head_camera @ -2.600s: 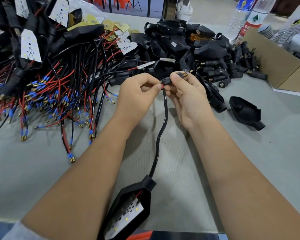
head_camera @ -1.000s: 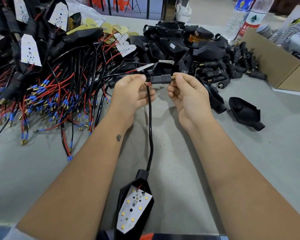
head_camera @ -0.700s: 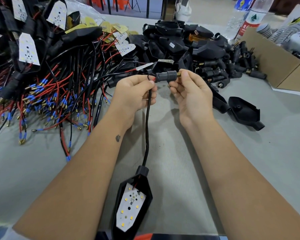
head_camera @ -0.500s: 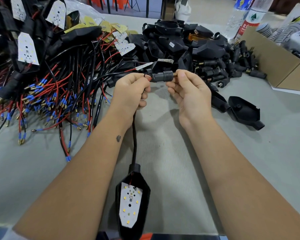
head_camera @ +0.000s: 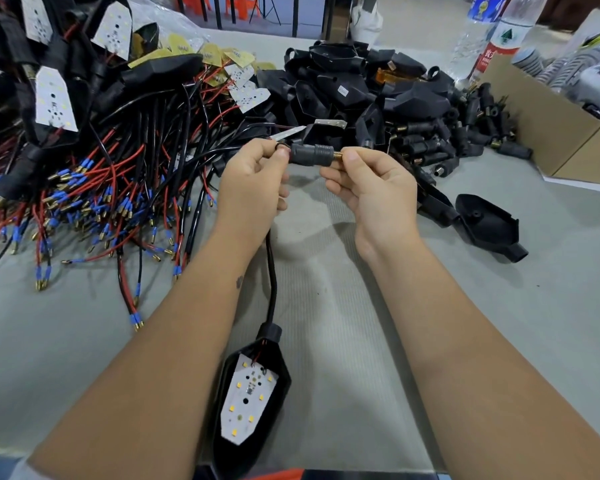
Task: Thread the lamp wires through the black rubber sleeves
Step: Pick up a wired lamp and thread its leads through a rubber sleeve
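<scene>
Head view shows both my hands up over the grey bench [head_camera: 499,323]. My left hand [head_camera: 253,181] pinches the lamp wire [head_camera: 272,271] right at one end of the black rubber sleeve [head_camera: 310,155]. My right hand [head_camera: 374,188] pinches the other end, where a small gold screw tip [head_camera: 337,155] sticks out. The sleeve lies flat between my fingertips, in the air above the bench.

I think I am in the middle of the threading step. The wire goes into the sleeve by my left thumb, but I cannot tell how far it is through, because my fingers hide that spot. The wire hangs down to the lamp shell [head_camera: 250,403] with its white light board, close to me.

Next I need to hold the sleeve still and feed the wire along until it comes out the far end.

A cardboard box [head_camera: 551,133] sits at the far right. It seems to hold grey and striped things, but they are too blurry to name. Piles of red and black wires [head_camera: 111,188] and black lamp shells [head_camera: 361,88] lie loose on the bench.
</scene>
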`<state>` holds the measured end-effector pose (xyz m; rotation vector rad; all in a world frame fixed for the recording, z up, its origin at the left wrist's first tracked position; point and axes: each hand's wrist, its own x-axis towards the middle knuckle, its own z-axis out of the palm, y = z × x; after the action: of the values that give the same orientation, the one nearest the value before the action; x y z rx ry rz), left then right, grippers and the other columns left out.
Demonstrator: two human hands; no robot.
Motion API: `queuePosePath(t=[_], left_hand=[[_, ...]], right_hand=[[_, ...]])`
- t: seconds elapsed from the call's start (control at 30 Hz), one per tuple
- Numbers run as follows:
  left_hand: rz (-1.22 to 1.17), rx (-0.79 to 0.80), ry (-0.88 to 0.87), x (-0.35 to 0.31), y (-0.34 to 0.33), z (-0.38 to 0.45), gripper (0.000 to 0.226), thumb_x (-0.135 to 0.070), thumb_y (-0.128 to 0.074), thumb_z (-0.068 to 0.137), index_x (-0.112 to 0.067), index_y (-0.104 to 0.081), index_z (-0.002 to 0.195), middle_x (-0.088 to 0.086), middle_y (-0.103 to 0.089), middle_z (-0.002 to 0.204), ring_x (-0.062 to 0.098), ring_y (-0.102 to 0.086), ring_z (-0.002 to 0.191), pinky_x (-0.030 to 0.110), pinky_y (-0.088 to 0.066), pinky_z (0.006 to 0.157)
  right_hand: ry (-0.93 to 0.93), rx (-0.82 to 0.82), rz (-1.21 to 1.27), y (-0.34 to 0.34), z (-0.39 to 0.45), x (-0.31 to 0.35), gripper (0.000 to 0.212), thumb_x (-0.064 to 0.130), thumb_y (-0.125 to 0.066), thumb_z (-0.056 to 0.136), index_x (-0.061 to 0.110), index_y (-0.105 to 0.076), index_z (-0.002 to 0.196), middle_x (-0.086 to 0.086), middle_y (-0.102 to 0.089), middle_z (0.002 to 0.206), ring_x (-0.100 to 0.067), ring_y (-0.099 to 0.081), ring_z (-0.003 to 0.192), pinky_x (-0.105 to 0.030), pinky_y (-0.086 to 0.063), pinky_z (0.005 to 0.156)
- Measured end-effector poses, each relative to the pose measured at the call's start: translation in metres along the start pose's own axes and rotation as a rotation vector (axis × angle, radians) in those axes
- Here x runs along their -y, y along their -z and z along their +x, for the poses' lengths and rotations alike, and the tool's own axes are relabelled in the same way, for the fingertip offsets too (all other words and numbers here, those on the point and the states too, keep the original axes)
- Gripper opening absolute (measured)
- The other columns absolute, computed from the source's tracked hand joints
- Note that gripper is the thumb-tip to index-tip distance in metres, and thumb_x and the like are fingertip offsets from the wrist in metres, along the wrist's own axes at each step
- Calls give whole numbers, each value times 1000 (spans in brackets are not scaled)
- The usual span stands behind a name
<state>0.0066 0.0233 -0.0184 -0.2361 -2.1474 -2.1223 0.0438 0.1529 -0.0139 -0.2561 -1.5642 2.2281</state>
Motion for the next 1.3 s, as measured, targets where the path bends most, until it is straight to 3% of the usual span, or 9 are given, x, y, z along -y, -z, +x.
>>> queuePosePath(t=[0.1, 0.17, 0.23, 0.43, 0.73, 0.83, 1.0, 1.13, 1.3], left_hand=[[59, -61, -107, -2, 1, -3, 12, -20, -49, 98, -25, -59, 103, -5, -60, 99, 1, -60, 82, 22, -54, 70], [219, -7, -245, -3, 3, -5, 17, -22, -55, 95, -23, -61, 111, -5, -59, 112, 2, -57, 100, 19, -47, 87], [356, 94, -317, -2, 3, -6, 23, -20, -61, 93, -16, -64, 115, -4, -62, 113, 8, -57, 107, 22, -45, 95], [357, 185, -305, -2, 0, -7, 22, -9, -61, 93, -11, -63, 115, 2, -65, 110, 10, -58, 102, 9, -43, 80], [417, 203, -300, 1, 3, -4, 15, -22, -51, 100, -19, -64, 105, -18, -59, 83, -12, -53, 78, 4, -37, 71], [392, 207, -308, 1, 3, -5, 13, -18, -56, 97, -14, -64, 107, -15, -60, 89, -8, -53, 82, 6, -38, 74], [375, 165, -319, 1, 4, -3, 27, -7, -65, 89, -11, -64, 115, 3, -63, 110, 12, -57, 105, 20, -43, 92], [220, 147, -234, 1, 4, -5, 27, -7, -65, 90, -11, -62, 116, 3, -67, 96, 21, -64, 83, 31, -54, 79], [22, 22, -87, 3, 8, 2, 11, -13, -68, 89, -16, -68, 99, 5, -72, 89, 8, -69, 79, 18, -53, 69]], right_hand=[[52, 38, -135, -1, -2, 0, 10, 2, -61, 94, 8, -66, 89, -4, -73, 76, -17, -73, 75, -26, -58, 70], [77, 71, -202, -2, -4, -1, 9, 1, -64, 92, 8, -67, 87, -10, -72, 79, -18, -72, 74, -27, -58, 71], [89, 90, -214, -3, -5, -2, 8, 1, -64, 92, 7, -66, 87, -12, -71, 78, -17, -71, 73, -27, -58, 70], [94, 86, -201, -3, -5, -1, 10, 3, -59, 96, 8, -63, 88, -7, -70, 76, -14, -70, 73, -26, -57, 71], [81, 88, -241, -3, -4, -2, 10, 5, -51, 101, 4, -59, 94, -11, -70, 79, -16, -70, 68, -25, -58, 67], [57, 79, -212, -4, -3, -2, 11, 6, -50, 102, 3, -59, 96, -11, -70, 81, -15, -70, 68, -25, -58, 68], [33, 63, -143, -4, -1, -3, 12, 8, -44, 104, 4, -54, 99, -12, -69, 89, -18, -71, 75, -28, -58, 72], [47, 25, -125, -2, 1, -2, 13, 7, -43, 104, 5, -54, 97, -9, -70, 85, -18, -72, 75, -27, -58, 70], [32, -13, -66, 2, 4, -1, 11, 6, -44, 103, 4, -53, 97, -7, -69, 81, -18, -72, 73, -27, -58, 72]])
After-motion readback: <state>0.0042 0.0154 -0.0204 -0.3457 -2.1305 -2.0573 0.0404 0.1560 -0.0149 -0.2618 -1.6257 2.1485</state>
